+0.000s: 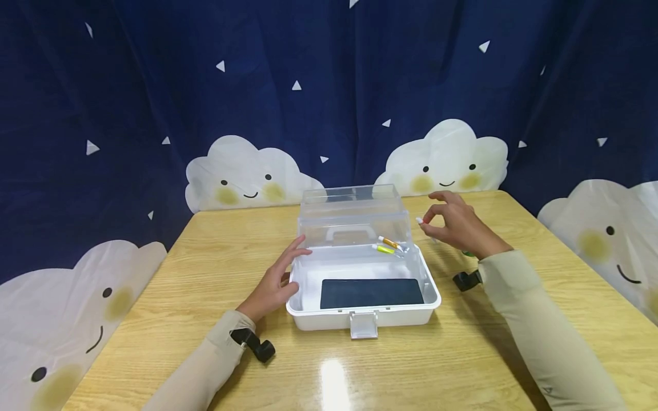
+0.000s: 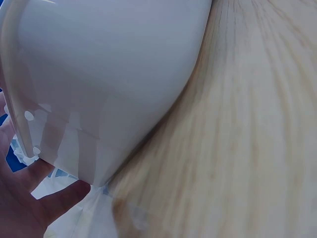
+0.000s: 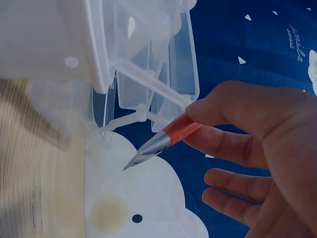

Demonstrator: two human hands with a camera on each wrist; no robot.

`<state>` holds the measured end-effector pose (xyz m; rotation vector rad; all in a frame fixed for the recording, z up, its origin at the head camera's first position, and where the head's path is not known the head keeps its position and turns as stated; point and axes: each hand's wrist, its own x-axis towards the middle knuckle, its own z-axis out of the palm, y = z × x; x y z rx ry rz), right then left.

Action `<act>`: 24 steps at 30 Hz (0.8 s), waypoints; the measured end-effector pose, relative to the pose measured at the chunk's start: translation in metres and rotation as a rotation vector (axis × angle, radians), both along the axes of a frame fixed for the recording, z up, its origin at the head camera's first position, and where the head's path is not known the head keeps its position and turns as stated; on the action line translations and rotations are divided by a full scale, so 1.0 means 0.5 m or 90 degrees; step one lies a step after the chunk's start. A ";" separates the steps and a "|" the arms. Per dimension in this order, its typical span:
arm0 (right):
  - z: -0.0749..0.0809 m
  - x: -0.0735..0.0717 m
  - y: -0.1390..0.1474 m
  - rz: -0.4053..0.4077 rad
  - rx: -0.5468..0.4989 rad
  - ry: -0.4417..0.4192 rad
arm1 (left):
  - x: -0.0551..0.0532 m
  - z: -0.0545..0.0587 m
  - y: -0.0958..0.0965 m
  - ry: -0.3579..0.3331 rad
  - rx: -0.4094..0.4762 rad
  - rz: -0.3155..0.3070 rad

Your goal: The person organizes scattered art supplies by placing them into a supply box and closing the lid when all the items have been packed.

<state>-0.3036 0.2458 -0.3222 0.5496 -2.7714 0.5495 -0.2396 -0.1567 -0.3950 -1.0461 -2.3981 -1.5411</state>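
A white plastic storage box [image 1: 319, 321] stands on the table with its clear lid [image 1: 352, 200] tipped back. My left hand [image 1: 272, 288] holds the box's left side, thumb and index finger over the rim. In the left wrist view, other fingertips [image 2: 74, 193] rest against the outer wall. Beyond the box's right back corner, my right hand [image 1: 460, 225] pinches a small orange-red paint tube [image 3: 176, 131] between thumb and index finger. Its crimped silver end points away from the fingers, and a white cap [image 1: 419, 220] shows in the head view. An orange paint tube [image 1: 389, 242] and a yellow one [image 1: 384, 249] lie at the box's back right.
A dark flat rectangle [image 1: 372, 293] lies in the front of the box. The latch [image 1: 363, 325] hangs down in front. Something green [image 1: 468, 253] on the table is mostly hidden by the right wrist. A dark blue curtain [image 1: 329, 85] hangs behind the wooden table [image 1: 216, 251].
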 end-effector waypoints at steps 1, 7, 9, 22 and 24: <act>0.000 0.000 -0.002 0.003 -0.004 0.003 | 0.000 0.000 0.000 -0.001 0.000 0.000; 0.002 0.008 -0.016 0.033 -0.011 0.023 | -0.001 0.000 -0.003 -0.002 -0.004 0.000; 0.003 0.011 -0.022 0.043 -0.011 0.030 | -0.002 0.001 -0.003 -0.001 -0.003 -0.001; 0.004 0.020 -0.045 0.061 -0.012 0.003 | -0.002 -0.003 -0.002 0.001 -0.003 0.000; 0.003 0.021 -0.047 0.061 -0.014 0.005 | -0.002 -0.002 -0.001 0.002 -0.003 0.001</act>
